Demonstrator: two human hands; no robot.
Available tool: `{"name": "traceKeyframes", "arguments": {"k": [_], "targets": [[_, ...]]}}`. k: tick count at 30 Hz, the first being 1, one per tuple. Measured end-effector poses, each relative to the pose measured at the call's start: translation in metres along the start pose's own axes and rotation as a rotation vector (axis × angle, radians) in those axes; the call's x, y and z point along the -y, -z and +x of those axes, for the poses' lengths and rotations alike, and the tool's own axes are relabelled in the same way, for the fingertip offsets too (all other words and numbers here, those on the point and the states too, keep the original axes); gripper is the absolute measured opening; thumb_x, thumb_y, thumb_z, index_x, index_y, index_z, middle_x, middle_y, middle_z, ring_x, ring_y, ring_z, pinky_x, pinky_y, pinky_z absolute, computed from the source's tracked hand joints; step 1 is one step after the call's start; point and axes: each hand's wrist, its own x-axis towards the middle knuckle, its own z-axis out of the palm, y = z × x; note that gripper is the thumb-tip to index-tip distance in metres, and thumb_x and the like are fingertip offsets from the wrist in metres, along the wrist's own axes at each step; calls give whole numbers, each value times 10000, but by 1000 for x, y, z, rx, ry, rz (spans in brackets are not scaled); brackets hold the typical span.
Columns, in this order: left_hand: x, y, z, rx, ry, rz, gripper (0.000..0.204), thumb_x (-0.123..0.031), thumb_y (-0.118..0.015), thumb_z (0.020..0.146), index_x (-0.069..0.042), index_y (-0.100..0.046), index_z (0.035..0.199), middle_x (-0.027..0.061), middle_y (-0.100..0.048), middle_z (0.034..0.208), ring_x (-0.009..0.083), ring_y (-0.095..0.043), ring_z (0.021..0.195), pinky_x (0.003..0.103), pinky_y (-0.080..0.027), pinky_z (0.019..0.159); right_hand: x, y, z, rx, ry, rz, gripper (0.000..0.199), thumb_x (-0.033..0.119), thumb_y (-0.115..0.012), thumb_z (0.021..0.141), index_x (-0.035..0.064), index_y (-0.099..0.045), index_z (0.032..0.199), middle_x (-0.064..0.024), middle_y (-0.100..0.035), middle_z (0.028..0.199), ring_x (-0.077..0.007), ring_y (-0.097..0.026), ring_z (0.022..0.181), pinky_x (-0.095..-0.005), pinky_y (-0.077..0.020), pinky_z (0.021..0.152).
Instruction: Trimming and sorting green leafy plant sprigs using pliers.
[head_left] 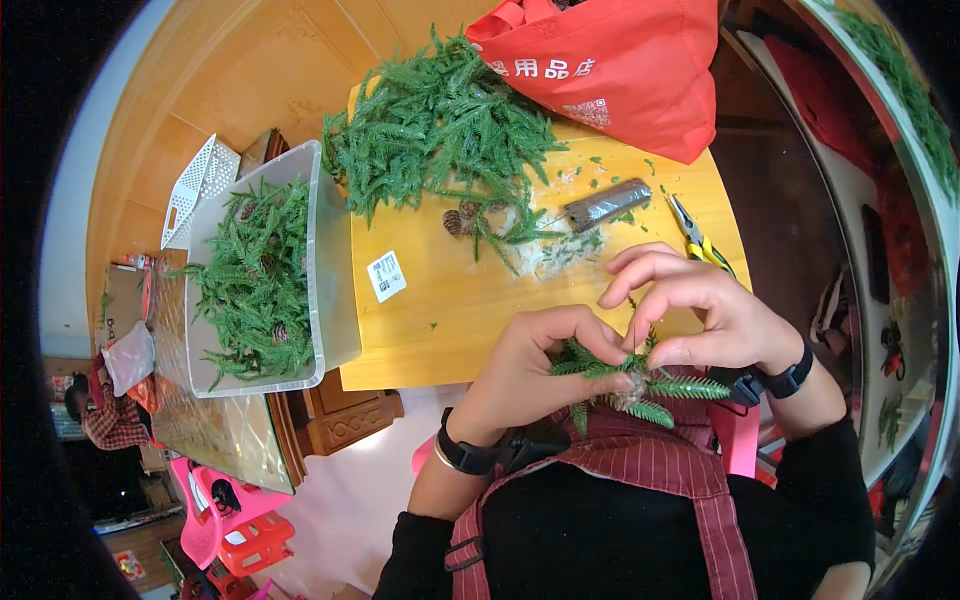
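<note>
Close to my chest, my left hand (530,365) pinches an artificial pine sprig (690,388) between thumb and fingers. Green needled branches fan out from a pale brownish centre, which the fingers partly cover. My right hand (715,310) bends over the same sprig from the other side. Its thumb and index finger close around a green tip, while the other fingers are raised and curled. Beyond my hands on the yellow table (420,345) lie a dark bundle (608,205) in clear wrap and pliers (698,235) with yellow-black handles.
A large heap of green sprigs (430,130) covers the far table, with pinecones (460,220) at its near edge. Left stands a translucent bin (318,270) of sprigs and cones. A red bag (630,80) sits far right. A white label (386,276) lies near the bin.
</note>
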Motion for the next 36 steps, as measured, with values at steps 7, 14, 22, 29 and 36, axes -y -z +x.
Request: {"name": "traceKeyframes", "arguments": {"k": [7, 14, 22, 29, 36], "targets": [[-1, -2, 4, 56, -48, 23, 181, 66, -729, 638, -18, -603, 737, 73, -636, 812, 139, -599, 780, 256, -466, 724, -1, -6, 2, -20, -158, 231, 148, 172, -665, 775, 50, -588, 746, -100, -555, 1062, -266, -442, 1104, -399, -309, 965], [-2, 1, 2, 66, -70, -9, 176, 76, -725, 640, -20, -608, 731, 112, -641, 831, 166, -614, 789, 275, -480, 724, 3, 0, -5, -173, -331, 444, 100, 126, -601, 806, 28, -588, 818, -113, -562, 1074, -218, -485, 1052, -357, -342, 939], [9, 14, -1, -25, -2, -234, 233, 79, -719, 638, -37, -547, 743, 138, -620, 854, 190, -609, 787, 288, -488, 710, -63, 14, -81, -365, -764, -1028, 673, 201, -744, 649, 62, -416, 1221, -167, -474, 1118, -353, -451, 1060, -408, -400, 887], [16, 21, 0, 37, 31, -419, 254, 48, -738, 625, -42, -539, 757, 153, -608, 837, 212, -602, 764, 297, -485, 673, -67, 19, -86, -480, -741, -905, 410, 83, -621, 714, 23, -480, 1094, -171, -475, 1046, -322, -498, 974, -363, -413, 861], [25, 23, -3, 114, 38, -633, 269, -18, -769, 625, -50, -542, 765, 192, -606, 818, 220, -610, 713, 289, -487, 611, -32, 22, -88, -625, -718, 167, 113, 112, -493, 814, 19, -543, 853, 11, -509, 672, -60, -448, 651, -169, -337, 594]]}}
